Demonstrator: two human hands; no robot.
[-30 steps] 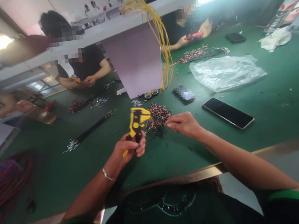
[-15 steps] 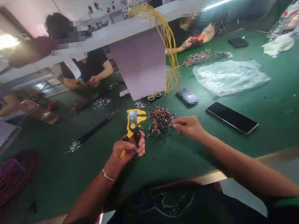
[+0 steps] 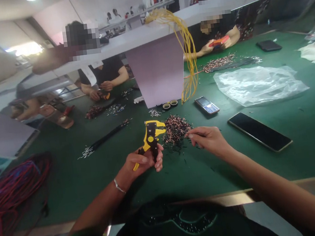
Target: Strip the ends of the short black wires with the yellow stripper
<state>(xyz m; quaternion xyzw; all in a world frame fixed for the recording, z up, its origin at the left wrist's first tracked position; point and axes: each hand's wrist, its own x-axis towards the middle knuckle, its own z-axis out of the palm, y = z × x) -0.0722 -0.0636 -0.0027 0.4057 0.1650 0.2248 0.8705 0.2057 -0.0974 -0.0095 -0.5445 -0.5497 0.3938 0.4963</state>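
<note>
My left hand is wrapped around the handles of a yellow and black wire stripper, held upright over the table with its jaws pointing right. Just beyond the jaws lies a pile of short wire pieces, dark with copper-coloured ends. At the pile's right edge, the thumb and fingers of my right hand are pinched together. Whatever sits between those fingertips is too small to make out. Left of the stripper, a bundle of black wires with pale ends rests on the table.
A keypad phone, a smartphone and a clear plastic bag lie on the right. Tape rolls sit behind the pile. Yellow wires hang from the shelf. Red cable coils lie left. Two people work opposite.
The view has shifted, so everything appears farther right and mostly slightly lower. My left hand still grips the wire stripper, and my right hand remains pinched at the pile's edge.
</note>
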